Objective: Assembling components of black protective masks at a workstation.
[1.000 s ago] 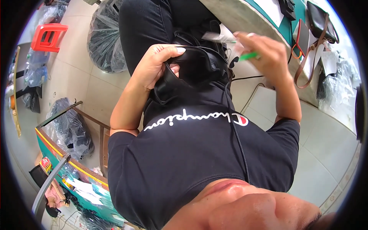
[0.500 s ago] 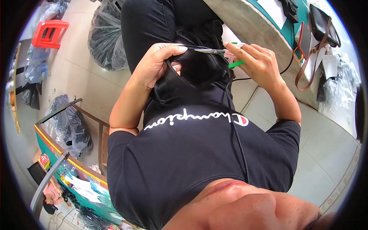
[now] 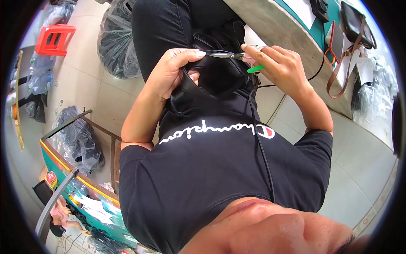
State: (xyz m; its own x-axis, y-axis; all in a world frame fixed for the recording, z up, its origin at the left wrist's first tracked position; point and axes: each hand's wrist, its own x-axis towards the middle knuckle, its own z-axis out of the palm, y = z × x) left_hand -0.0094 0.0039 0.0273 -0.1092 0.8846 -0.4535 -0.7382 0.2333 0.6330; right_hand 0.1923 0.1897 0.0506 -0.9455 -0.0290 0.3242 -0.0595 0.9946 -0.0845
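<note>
In my lap lies a black garment [image 3: 218,78] with smooth, cup-like parts and narrow bands. My left hand [image 3: 179,70] pinches an edge of it between thumb and fingers, and one band loops down below the hand. My right hand [image 3: 279,63] is closed around the handles of a pair of scissors [image 3: 231,56]. A bright green part of the scissors sticks out below the fingers. Their metal blades point left, with the tips close to my left thumb at the garment's edge. I cannot tell whether the blades touch the cloth.
Right of my legs stands a table [image 3: 292,29] bearing papers and a black bag [image 3: 357,31] with a brown strap. Stuffed plastic bags [image 3: 120,42] and a red stool [image 3: 55,40] are on the left. Behind, a green-sided table [image 3: 84,186] stands near another person [image 3: 61,211].
My right hand has moved slightly left, bringing the scissor tips closer to my left thumb. My left hand keeps its pinch on the garment in nearly the same place.
</note>
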